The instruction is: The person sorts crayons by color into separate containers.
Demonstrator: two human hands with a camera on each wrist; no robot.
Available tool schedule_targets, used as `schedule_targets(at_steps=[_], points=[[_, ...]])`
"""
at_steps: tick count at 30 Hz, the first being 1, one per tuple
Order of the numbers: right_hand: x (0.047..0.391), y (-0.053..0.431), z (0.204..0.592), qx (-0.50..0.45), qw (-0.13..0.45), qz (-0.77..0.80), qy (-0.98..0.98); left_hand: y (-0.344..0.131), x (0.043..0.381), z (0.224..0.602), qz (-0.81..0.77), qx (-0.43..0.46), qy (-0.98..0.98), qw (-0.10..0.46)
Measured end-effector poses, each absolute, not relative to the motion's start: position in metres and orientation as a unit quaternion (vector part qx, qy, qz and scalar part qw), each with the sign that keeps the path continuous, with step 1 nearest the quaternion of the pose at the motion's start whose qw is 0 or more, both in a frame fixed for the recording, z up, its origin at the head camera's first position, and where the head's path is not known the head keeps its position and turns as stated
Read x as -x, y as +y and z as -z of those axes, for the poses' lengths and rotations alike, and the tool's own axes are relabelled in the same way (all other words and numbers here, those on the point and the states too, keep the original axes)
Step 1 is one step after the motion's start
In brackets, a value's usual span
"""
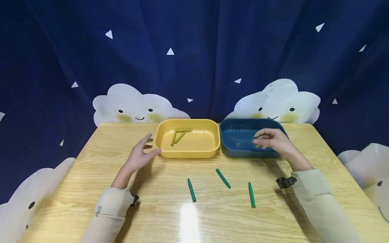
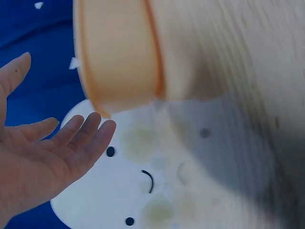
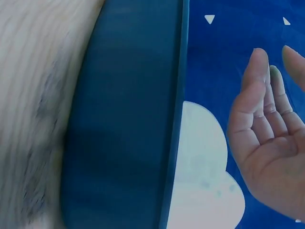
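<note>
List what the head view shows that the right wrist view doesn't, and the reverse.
Only the head view: the yellow tray with yellow-green sticks inside, the left hand beside it, three green crayons on the table, and the inside of the blue tray.

Only the right wrist view: the palm of the right hand turned toward the camera, with the blue tray's outer wall filling much of the picture.

Both: the right hand, the blue tray, wooden tabletop, and the blue curtain with white triangles and cloud print.
</note>
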State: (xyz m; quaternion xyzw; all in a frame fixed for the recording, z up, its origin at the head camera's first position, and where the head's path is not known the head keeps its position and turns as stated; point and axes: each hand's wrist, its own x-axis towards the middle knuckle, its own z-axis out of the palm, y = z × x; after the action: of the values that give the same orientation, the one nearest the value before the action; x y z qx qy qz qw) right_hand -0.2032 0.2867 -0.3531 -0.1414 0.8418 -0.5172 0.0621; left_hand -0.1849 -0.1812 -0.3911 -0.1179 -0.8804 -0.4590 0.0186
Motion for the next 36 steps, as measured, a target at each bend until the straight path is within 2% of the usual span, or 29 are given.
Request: schedule_targets(at_steps=[6,15,21,25,32,36], points=[[0.192,0.304,0.357,0.125,0.046,0.516,0.846,-0.176,0.164,0.38,0.502,0.129,-0.854,0.055],[0.186,0.338,0.371,0.076,-0.002,0.504,0.86,-0.168,0.143,0.373,0.515,0.171,-0.838,0.055],[0.187,0.357,0.37,0.032,-0.026,0.443,0.895,-0.163,0.139,0.37,0.511,0.19,-0.837,0.044],[0.188,0.364,0.366,0.001,-0.001,0.402,0.916,-0.159,0.137,0.37,0.503,0.201,-0.84,0.029],[0.199,0.38,0.379,0.018,0.093,0.444,0.891,-0.148,0.139,0.377,0.503,0.228,-0.834,-0.009],[0.201,0.385,0.39,0.033,0.104,0.472,0.875,-0.142,0.14,0.38,0.502,0.242,-0.83,-0.033]])
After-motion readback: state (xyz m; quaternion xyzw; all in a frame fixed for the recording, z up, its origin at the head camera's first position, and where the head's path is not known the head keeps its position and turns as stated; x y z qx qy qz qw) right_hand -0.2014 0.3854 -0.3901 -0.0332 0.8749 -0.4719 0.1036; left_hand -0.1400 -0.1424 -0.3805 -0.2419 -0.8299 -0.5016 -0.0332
